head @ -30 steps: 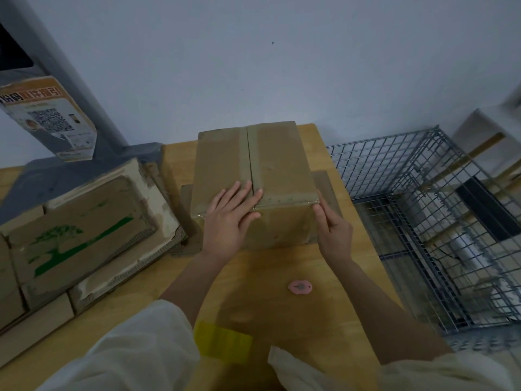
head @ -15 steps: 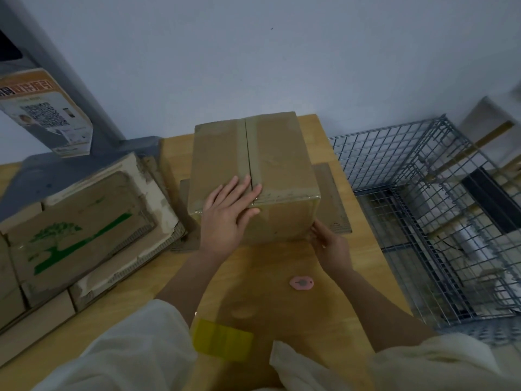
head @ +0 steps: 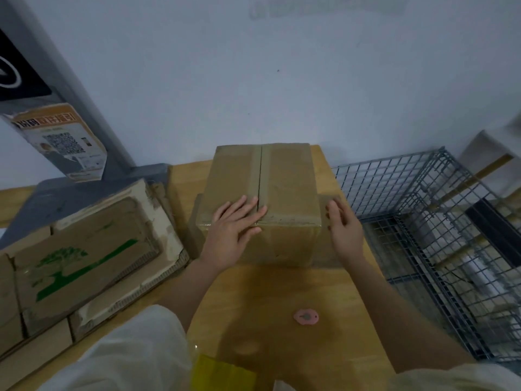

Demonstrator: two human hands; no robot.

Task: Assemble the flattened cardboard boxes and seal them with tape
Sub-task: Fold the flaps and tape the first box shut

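An assembled brown cardboard box point(head: 284, 182) stands on the wooden table point(head: 282, 294), its top flaps closed with a strip of tape along the centre seam. My left hand point(head: 232, 231) lies flat with straight fingers on the near edge of the box top, over the seam. My right hand point(head: 342, 228) is at the box's right side with fingers extended, near the upper right corner. Whether it touches the box is unclear. A flat cardboard piece lies under the box.
A stack of flattened boxes point(head: 81, 249) with a green tree print lies at the left. A small pink cutter point(head: 306, 316) sits on the near table. A wire cage point(head: 439, 249) stands right of the table. A yellow object point(head: 222, 373) is at the bottom edge.
My right hand has risen from the lower front right of the box to its upper right side. The left hand stays flat on the taped top.
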